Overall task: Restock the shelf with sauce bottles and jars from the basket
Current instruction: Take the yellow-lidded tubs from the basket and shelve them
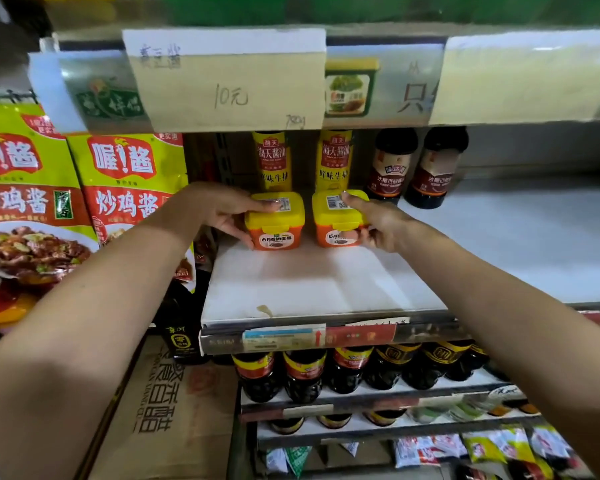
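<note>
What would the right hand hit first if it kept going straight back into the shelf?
Probably the tall yellow-labelled soy sauce bottle just behind the orange yellow-lidded plastic tub that the right hand grips; the gap between them is unclear.

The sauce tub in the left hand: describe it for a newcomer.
Find the white shelf under the handwritten price card. Two orange tubs with yellow lids stand before two yellow soy sauce bottles. Yours is the left tub, gripped by the left hand; the right hand holds its twin.
</note>
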`<state>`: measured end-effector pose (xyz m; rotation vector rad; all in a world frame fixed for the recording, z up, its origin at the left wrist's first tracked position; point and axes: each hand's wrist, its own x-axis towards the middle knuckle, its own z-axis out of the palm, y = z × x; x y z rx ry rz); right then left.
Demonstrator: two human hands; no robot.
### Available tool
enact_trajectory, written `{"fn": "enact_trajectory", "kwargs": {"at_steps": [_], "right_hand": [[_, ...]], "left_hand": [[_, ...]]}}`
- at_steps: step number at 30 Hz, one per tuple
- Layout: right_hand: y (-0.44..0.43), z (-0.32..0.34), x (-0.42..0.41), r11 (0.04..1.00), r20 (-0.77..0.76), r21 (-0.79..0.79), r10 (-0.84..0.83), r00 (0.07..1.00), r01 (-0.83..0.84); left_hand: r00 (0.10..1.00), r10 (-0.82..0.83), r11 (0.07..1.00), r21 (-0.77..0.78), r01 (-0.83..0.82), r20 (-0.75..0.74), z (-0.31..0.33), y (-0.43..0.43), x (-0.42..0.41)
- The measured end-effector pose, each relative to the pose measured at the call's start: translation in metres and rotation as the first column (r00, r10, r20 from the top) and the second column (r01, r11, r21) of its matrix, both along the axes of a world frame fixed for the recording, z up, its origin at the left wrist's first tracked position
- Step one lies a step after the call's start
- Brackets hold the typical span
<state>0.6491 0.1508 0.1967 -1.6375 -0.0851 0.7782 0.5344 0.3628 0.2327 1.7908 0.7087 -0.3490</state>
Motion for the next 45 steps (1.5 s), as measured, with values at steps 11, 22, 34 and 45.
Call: {"fn": "enact_trajectory", "kwargs": {"at_steps": [11, 22, 34, 45], "right_hand": [[-0.01, -0.005, 0.01, 0.988, 0.228, -0.093, 0.141, 0.963, -0.123], [-0.019, -0.052, 0.02, 0.951, 0.566, 0.039, 0.231, 0.792, -0.305], [-0.018, -0.055, 0.018, 0.964, 0.622, -0.017, 0.218, 0.752, -0.266], [-0.021, -0.055, 0.012, 0.979, 0.636, -0.066, 0.192, 0.747, -0.195]], "left_hand": [[0.958, 0.03, 0.978, 0.192, -0.088, 0.285, -0.035, 0.004, -0.006], [0.801, -0.015, 0.989, 0.124, -0.074, 0.598, -0.085, -0.002, -0.028], [0.767, 0.003, 0.981, 0.148, -0.128, 0.641, -0.093, -0.001, -0.027], [0.782, 0.043, 0.974, 0.147, -0.171, 0.622, -0.087, -0.009, -0.032]]}}
